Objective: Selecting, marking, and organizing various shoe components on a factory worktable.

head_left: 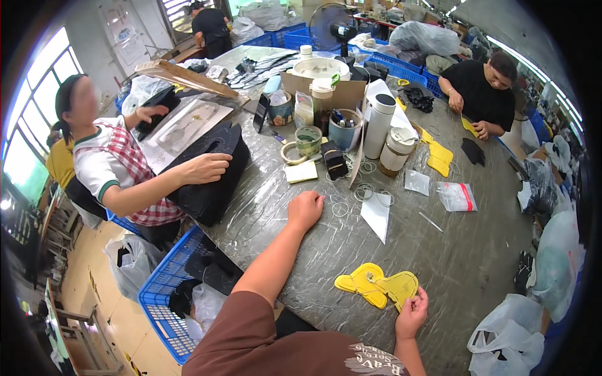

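Observation:
At the lower right, my right hand pinches the edge of a flat, yellow, shaped piece. A second yellow piece overlaps it on the left, with thin string lying across the two. Further up the table, my left hand is closed in a fist resting on the surface. Whatever its fingers hold, if anything, is hidden. Near that fist lie thin loops of string or elastic and a white paper piece. A small yellowish pad sits just beyond it.
A person at left handles stacked black sheets; another at right holds a yellow piece. Jars, a white bottle and a pen cup crowd the middle. A blue basket stands beside the table; plastic bags hang at right.

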Demonstrator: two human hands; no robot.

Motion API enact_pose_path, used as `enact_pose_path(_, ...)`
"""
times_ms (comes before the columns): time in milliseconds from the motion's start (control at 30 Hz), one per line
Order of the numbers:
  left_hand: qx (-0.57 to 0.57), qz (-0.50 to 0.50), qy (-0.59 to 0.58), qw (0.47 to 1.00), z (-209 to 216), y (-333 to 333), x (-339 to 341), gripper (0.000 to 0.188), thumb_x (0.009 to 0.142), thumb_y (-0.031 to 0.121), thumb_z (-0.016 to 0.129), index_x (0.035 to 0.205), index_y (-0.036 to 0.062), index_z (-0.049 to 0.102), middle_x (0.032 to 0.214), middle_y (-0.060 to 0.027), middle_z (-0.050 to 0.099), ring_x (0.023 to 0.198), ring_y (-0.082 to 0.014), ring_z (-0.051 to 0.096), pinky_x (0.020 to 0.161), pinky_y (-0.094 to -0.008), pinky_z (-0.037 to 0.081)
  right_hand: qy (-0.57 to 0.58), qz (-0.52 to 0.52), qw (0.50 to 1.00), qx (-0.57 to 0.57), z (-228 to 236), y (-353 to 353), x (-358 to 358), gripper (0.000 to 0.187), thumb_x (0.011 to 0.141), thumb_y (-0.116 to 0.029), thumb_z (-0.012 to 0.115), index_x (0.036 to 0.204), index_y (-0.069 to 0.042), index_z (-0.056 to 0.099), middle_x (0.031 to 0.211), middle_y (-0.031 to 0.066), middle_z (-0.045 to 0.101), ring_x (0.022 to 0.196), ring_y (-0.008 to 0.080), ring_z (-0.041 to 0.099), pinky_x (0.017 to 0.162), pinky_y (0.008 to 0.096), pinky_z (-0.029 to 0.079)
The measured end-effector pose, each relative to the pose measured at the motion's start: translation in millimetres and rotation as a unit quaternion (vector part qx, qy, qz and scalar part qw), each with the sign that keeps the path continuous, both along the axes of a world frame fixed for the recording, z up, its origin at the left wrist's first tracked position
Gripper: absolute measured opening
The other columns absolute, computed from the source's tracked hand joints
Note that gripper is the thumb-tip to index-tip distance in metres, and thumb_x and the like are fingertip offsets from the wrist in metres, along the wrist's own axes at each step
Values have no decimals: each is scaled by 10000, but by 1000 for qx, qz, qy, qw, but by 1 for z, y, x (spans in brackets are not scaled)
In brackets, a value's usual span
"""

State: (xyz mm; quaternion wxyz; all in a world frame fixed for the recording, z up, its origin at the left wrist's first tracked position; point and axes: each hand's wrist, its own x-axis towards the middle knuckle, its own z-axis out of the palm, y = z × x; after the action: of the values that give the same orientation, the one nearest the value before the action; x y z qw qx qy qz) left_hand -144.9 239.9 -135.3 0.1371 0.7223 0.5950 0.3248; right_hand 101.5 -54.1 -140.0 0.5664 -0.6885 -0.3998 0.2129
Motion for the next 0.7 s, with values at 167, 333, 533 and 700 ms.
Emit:
enact_pose_path(167,-2,14,34,999,3,1,3,288,803,350,614,763,71,672,768,-135,647,722,-313,625,636,-417,488,27,-5,1000,-13,4,1,0,410,862,36,462,1260,39,364,872,72,579,775,115,550,728,237,444)
enact_pose_path(333,-63,12,83,994,8,4,4,336,780,426,608,770,97,677,785,-118,657,758,-310,631,661,-417,492,18,7,1000,-9,8,4,-5,446,830,30,515,1255,29,379,793,48,540,702,102,528,667,245,456)
enact_pose_path(533,-61,10,116,991,12,2,9,343,771,439,611,752,100,658,756,-94,657,742,-288,632,654,-398,491,100,31,993,58,-6,9,7,422,840,44,505,1254,5,435,786,27,544,713,82,524,678,231,450)
enact_pose_path(700,-56,14,138,989,9,3,9,341,764,445,614,754,106,655,739,-83,656,732,-278,632,650,-384,489,148,57,985,70,-2,12,7,409,861,54,477,1266,9,439,883,34,569,781,84,546,721,233,453)
